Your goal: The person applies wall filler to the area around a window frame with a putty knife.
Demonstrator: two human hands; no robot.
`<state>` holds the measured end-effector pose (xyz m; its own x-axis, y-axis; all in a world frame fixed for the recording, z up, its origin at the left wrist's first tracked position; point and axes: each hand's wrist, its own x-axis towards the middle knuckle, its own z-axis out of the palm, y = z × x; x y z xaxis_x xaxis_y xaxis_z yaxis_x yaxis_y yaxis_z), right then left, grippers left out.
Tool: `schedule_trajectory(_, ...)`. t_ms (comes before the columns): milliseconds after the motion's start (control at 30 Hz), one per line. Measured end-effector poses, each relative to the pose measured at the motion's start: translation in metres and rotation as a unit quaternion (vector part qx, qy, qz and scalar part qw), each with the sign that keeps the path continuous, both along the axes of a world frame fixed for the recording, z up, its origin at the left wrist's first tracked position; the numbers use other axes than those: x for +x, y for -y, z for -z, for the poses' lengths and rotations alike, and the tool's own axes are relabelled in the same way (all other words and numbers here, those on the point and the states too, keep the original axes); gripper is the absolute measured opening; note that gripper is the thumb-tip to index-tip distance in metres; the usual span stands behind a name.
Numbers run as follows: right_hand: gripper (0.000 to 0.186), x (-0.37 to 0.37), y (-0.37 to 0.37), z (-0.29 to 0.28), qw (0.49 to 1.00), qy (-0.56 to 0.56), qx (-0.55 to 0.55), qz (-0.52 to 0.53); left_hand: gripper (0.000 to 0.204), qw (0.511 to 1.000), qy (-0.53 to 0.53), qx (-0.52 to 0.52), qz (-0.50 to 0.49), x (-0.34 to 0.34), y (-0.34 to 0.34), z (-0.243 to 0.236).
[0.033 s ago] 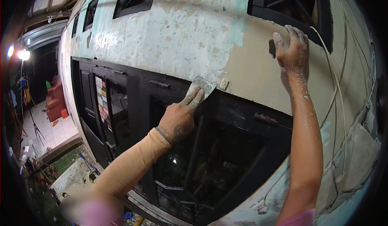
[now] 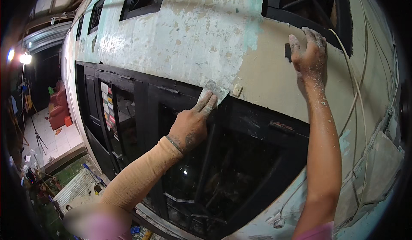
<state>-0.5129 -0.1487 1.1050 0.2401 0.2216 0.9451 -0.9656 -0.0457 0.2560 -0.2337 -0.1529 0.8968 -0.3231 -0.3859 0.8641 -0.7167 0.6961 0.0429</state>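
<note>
My left hand (image 2: 192,128), wrist in a beige sleeve, grips a scraper with two fingers stretched along its flat blade (image 2: 213,91). The blade's edge meets the wall just above the black door frame (image 2: 184,85), where flaking pale-green paint (image 2: 201,51) borders bare beige wall (image 2: 266,75). The handle is hidden in the fist. Dusty with paint flakes, my right hand (image 2: 310,53) rests against the beige wall below a black-framed vent opening (image 2: 274,13). Its fingers are apart and hold nothing. Beside its thumb is a dark hole (image 2: 288,51).
A small cream fitting (image 2: 237,90) sits on the wall right of the blade. Loose cables (image 2: 358,81) hang at the far right. Black glazed doors (image 2: 240,154) stand below. At left are a lamp (image 2: 25,58), a red armchair (image 2: 59,107) and clutter on the ground (image 2: 34,175).
</note>
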Motion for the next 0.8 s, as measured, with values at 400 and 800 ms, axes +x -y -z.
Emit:
schedule_trajectory(400, 0.056, 0.004, 0.0, 0.002, 1.0, 0.009, 0.001, 0.0, 0.071, 0.998, 0.038, -0.003, -0.04, -0.009, -0.009, -0.017)
schedule_trajectory(800, 0.056, 0.001, 0.004, 0.004, 1.0, -0.005, 0.005, 0.015, 0.069, 0.995, 0.012, -0.094, 0.027, -0.049, 0.002, -0.06)
